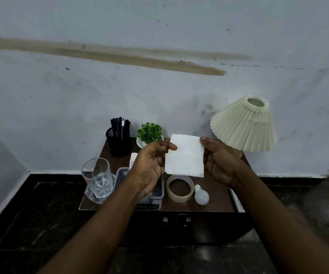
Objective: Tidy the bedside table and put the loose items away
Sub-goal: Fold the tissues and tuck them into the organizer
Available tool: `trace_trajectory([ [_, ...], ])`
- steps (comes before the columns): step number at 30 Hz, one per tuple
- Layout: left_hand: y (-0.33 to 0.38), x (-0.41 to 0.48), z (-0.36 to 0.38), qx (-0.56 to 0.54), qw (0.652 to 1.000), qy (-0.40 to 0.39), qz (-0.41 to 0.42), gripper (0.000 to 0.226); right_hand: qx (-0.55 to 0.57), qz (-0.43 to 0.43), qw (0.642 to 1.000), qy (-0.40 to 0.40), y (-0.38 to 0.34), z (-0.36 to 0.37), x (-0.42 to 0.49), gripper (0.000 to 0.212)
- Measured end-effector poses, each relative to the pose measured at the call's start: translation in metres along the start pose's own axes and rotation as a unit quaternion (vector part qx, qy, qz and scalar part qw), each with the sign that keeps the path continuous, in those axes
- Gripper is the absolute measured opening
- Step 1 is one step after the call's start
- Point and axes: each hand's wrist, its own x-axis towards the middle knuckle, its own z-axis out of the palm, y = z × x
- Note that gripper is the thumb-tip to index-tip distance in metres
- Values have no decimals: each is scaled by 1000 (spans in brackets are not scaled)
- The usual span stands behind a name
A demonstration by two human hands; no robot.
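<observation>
Hands, left (pixel 149 167) and right (pixel 220 163), each pinching one side of a white tissue (pixel 185 156).

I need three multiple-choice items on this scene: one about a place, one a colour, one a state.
1. Where does the light bulb lie, relative to the tape roll?
A) left of it
B) right of it
C) inside its ring

2. Which colour is the pen holder?
A) black
B) red
C) yellow

3. The white tissue is
A) crumpled into a ball
B) torn in two
C) held flat between left hand and right hand

Key: 1 B, the bulb rests at the roll's right side; 2 A, its mesh is black; 3 C, each hand pinches one edge.
</observation>
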Motion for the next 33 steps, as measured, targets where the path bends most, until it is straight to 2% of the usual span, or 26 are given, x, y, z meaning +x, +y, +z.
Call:
trace_trajectory([
  [4, -5, 5, 3, 31, 998, 62, -3, 16, 24, -13, 1000, -2, -2, 2, 0, 41],
  [7, -9, 9, 3, 55, 995, 88, -16, 32, 29, -17, 999, -9, -2, 4, 0, 42],
  [12, -12, 9, 0, 99, 992, 79, -8, 30, 17, -6, 999, -43, -3, 1, -3, 43],
  [15, -12, 10, -2, 100, 991, 91, -2, 31, -35, 1, 994, -104, -4, -5, -6, 38],
  [18, -11, 10, -3, 108, 990, 95, -2, 36, -89, -24, 987, -132, -4, -8, -6, 47],
  [20, -11, 10, -3, 100, 991, 89, -6, 33, -103, -41, 986, -126, -3, -8, -6, 51],
  [23, -9, 10, -2, 60, 995, 81, -23, 7, -100, -49, 987, -113, -3, -8, -5, 50],
  [24, -8, 10, -2, 56, 995, 82, -23, 4, -95, -46, 988, -109, -3, -7, -5, 48],
  [29, -9, 9, -4, 92, 991, 94, -3, 15, -66, -28, 994, -82, -2, -2, -5, 32],
  [33, -10, 9, -4, 88, 991, 99, 2, 16, -87, -32, 993, -69, -1, -1, -4, 40],
])
